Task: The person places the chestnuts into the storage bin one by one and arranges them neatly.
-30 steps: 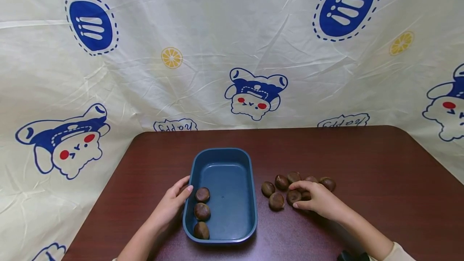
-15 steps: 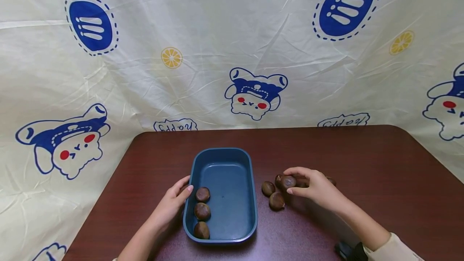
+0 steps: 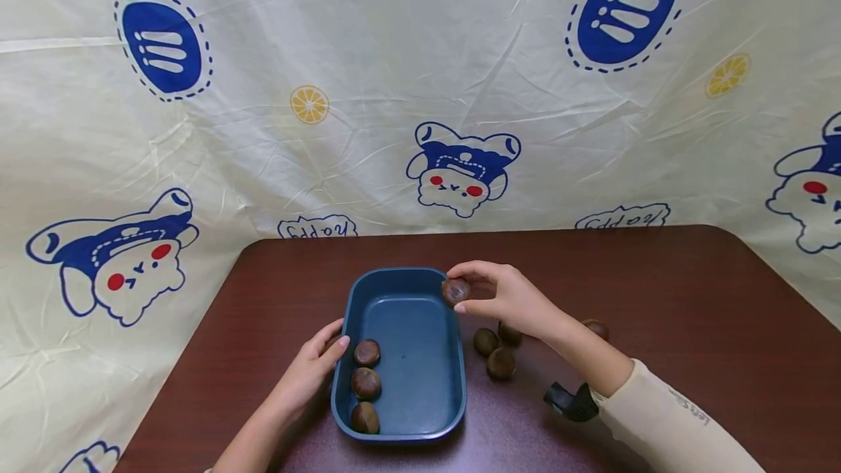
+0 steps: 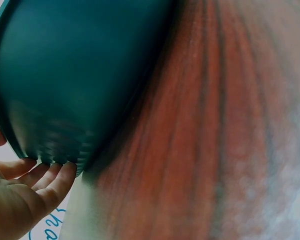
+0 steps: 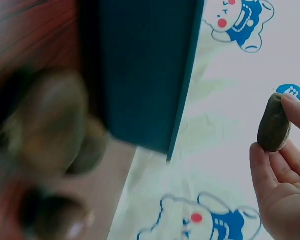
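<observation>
A deep blue plastic box (image 3: pixel 410 341) sits on the table with three chestnuts (image 3: pixel 366 384) along its left side. My left hand (image 3: pixel 317 356) holds the box's left wall, its thumb at the rim; in the left wrist view its fingertips (image 4: pixel 67 167) press the outer wall. My right hand (image 3: pixel 509 298) pinches a brown chestnut (image 3: pixel 455 291) between thumb and fingers at the box's upper right rim. That same chestnut (image 5: pixel 275 124) shows edge-on in the right wrist view. Right of the box lie loose chestnuts (image 3: pixel 501 364), some hidden behind my right hand and forearm.
The dark red-brown wooden table (image 3: pixel 683 290) reaches back to a pale printed cloth (image 3: pixel 368 166) hanging behind it. A black wrist strap (image 3: pixel 571 401) hangs below the right sleeve (image 3: pixel 663 414). One more chestnut (image 3: pixel 595 330) shows past the right forearm.
My right hand has picked up a chestnut from the pile and carried it left and away from me to the box's rim. My left hand and the box have stayed in place.
</observation>
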`<state>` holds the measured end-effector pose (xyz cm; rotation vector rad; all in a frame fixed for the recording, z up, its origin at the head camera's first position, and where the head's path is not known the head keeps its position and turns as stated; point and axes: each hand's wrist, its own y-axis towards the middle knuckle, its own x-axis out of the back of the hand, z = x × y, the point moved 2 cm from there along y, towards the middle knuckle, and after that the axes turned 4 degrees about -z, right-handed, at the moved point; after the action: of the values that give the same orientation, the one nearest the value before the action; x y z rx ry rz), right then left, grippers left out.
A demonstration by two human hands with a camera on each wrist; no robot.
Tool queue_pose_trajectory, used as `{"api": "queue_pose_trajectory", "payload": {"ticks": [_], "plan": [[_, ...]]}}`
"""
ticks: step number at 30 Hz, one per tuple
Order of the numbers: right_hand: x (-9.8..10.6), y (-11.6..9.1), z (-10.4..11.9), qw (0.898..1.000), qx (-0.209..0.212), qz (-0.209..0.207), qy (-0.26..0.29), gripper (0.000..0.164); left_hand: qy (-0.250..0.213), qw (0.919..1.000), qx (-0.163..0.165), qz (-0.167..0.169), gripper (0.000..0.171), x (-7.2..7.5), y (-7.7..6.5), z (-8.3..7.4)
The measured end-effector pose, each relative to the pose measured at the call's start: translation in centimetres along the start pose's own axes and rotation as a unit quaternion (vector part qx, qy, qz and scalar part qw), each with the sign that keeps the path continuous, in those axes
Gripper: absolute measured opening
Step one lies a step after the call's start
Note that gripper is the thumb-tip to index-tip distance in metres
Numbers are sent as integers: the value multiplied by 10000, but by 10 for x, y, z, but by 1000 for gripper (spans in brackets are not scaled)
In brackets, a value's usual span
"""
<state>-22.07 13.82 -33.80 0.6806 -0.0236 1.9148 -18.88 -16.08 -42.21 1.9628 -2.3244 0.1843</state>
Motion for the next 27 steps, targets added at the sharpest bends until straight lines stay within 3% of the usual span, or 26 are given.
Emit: {"api": "queue_pose_trajectory", "payload": {"ticks": [10, 18, 27], "plan": [[-50, 47, 2, 9980, 389, 437, 223, 38, -40, 10000, 6, 13, 47, 0, -2, -4], [-83, 66, -8, 9966, 105, 805, 113, 41, -115, 9999, -23, 53, 47, -1, -2, -6], [-104, 72, -23, 9944, -402, 976, 5, 36, -89, 9999, -40, 55, 46, -2, 0, -1]]}}
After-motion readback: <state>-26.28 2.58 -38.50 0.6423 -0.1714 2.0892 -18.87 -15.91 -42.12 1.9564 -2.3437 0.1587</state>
